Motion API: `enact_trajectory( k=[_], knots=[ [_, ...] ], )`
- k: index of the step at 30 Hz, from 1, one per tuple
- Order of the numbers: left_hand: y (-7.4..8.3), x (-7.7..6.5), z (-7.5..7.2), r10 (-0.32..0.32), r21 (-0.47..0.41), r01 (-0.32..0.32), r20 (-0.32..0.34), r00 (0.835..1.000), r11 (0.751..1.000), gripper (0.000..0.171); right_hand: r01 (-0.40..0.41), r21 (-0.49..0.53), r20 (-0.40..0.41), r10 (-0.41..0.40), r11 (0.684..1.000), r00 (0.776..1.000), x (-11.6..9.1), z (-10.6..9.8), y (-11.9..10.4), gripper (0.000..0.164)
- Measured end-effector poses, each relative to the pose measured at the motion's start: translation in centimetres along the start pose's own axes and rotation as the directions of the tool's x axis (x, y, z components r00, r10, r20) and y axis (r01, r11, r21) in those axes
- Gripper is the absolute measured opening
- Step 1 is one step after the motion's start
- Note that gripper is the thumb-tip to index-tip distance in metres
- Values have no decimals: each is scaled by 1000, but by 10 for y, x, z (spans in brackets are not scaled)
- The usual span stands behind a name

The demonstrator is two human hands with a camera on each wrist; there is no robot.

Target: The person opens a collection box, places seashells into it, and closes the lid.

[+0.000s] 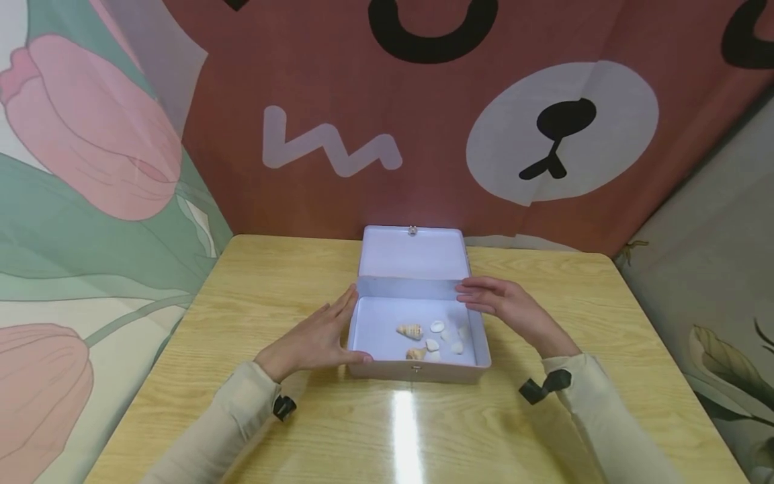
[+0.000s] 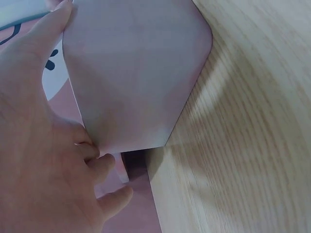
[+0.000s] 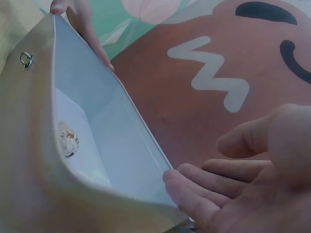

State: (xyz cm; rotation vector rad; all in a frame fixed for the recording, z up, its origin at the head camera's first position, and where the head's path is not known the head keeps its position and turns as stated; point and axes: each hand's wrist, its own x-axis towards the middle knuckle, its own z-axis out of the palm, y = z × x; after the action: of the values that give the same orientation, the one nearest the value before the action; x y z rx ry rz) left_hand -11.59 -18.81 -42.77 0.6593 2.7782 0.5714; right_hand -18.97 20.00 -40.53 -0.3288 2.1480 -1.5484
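A shallow tin box (image 1: 417, 374) stands with its hinged lid (image 1: 414, 252) tipped back. Inside lie a spiral seashell (image 1: 411, 331), a second brownish shell (image 1: 416, 353) and several small white shells (image 1: 457, 347). My left hand (image 1: 316, 338) holds the box's left end, thumb across the front corner and fingers toward the back corner. In the left wrist view the box's outer side wall (image 2: 136, 77) faces the camera. At the back right corner, my right hand (image 1: 514, 309) has its fingers extended, fingertips touching the rim; the right wrist view shows its thumb apart from the box.
The box stands on a wood-grain table (image 1: 272, 282) toward its back edge. Behind hangs a brown cloth (image 1: 423, 134) with a cartoon bear; flower-printed cloths (image 1: 109, 134) flank the table. A small metal catch (image 3: 26, 60) sticks out of the box's front.
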Motion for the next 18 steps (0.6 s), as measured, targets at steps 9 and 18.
enact_trajectory(
  k=[9, 18],
  knots=[
    [0, 0, 2, -1, -16, 1, -2, 1000, 1000, 124, 41, -13, -112, -42, 999, 993, -7, -8, 12, 54],
    [-5, -1, 8, -12, -84, 7, -60, 998, 996, 94, 23, -15, -204, -26, 1000, 979, -9, -9, 19, 51]
  ],
)
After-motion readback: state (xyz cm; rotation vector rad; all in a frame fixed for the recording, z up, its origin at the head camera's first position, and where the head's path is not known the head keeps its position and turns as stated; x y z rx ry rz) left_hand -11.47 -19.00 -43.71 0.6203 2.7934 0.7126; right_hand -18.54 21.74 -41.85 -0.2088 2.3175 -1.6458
